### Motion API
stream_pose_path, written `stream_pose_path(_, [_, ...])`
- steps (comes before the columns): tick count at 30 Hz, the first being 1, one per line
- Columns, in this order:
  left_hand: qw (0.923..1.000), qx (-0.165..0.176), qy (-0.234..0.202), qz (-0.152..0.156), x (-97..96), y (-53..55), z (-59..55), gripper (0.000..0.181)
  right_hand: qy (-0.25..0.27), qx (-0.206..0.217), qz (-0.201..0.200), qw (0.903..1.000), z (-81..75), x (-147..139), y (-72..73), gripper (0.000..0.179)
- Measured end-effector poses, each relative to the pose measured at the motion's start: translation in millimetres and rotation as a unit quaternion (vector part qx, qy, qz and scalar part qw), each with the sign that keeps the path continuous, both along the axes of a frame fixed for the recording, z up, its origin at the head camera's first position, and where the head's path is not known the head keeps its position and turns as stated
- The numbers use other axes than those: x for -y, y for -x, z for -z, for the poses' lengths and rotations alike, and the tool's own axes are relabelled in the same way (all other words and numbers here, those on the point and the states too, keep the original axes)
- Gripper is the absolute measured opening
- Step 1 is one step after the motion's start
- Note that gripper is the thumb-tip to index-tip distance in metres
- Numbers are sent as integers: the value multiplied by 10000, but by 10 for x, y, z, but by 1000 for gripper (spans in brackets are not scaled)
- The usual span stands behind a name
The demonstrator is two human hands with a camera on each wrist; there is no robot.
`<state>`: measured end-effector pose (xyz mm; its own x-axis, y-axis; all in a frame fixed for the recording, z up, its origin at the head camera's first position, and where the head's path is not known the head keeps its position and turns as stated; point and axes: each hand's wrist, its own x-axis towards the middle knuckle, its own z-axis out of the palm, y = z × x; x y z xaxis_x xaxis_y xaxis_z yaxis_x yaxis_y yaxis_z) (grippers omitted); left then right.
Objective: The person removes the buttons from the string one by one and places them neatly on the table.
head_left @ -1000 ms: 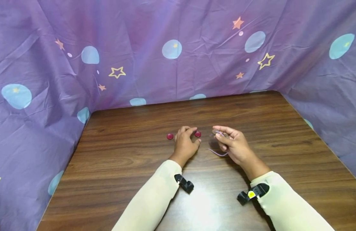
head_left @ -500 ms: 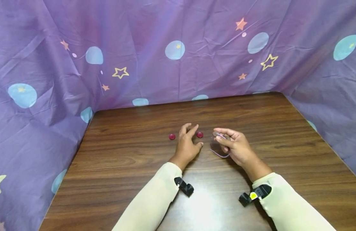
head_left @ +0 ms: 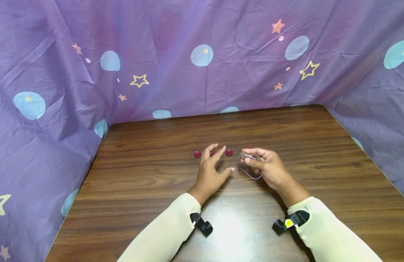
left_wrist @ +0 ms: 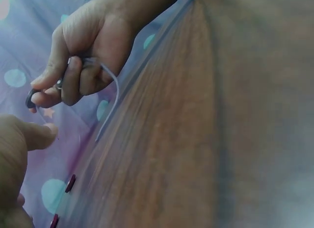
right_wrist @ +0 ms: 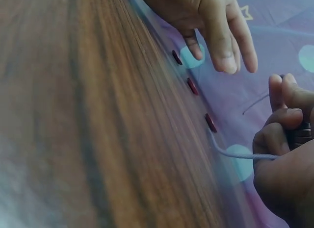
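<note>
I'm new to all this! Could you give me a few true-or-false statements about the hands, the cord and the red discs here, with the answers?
1. The right hand pinches a small round piece, and a cord trails from that hand. True.
2. The cord is bright red. False: it is light purple.
3. Three red discs lie on the table. True.
4. The left hand is held apart from the right and holds nothing. True.
5. In the head view, all three discs are fully hidden. False: only the middle one is partly covered, by the left hand.
6. Plain white sheeting hangs behind the table. False: it is a purple cloth with stars and blue spots.
</note>
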<state>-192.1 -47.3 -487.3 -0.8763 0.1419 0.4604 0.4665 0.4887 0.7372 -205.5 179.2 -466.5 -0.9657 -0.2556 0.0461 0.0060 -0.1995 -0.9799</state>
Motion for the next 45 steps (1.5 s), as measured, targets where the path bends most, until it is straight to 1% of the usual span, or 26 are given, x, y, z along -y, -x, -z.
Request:
stream_pose_path(2, [9998,28,-141,98,20,-43,-6,76,-101,21,-43,9999,-6,11,-10,39])
stream_pose_path(8, [9981,-268,-487,274,80,-156,-5,71,-210,-131,-125,9996,-13,38,-29,38])
stream_pose_path(12, [9961,-369,-728,345,128,-242,0,67,-292,-237,-187,9991,-7,64,-42,39])
stream_pose_path(16, [9948,-341,-891,348,178,-318,14,64,-327,-339,-210,9987,-13,86,-53,39])
stream_pose_path(19, [9945,-220,-954,364,211,-356,12,63,-313,-365,-178,9987,-24,93,-56,39])
stream_pose_path(23, [9941,-52,-1014,371,252,-394,-6,62,-332,-321,-176,9988,-35,104,-65,39])
stream_pose_path(26, [9943,-13,-986,409,273,-410,-11,60,-390,-293,-195,9986,-36,128,-88,36])
stream_pose_path(31, [9950,-81,-873,468,297,-418,-9,59,-431,-378,-126,9983,-24,191,-130,32])
stream_pose_path(37, [9947,-212,-879,486,320,-424,0,57,-231,-425,24,9988,-24,242,-157,37])
stream_pose_path(45, [9941,-176,-913,554,336,-445,-4,54,-258,-277,-162,9992,-34,322,-218,33])
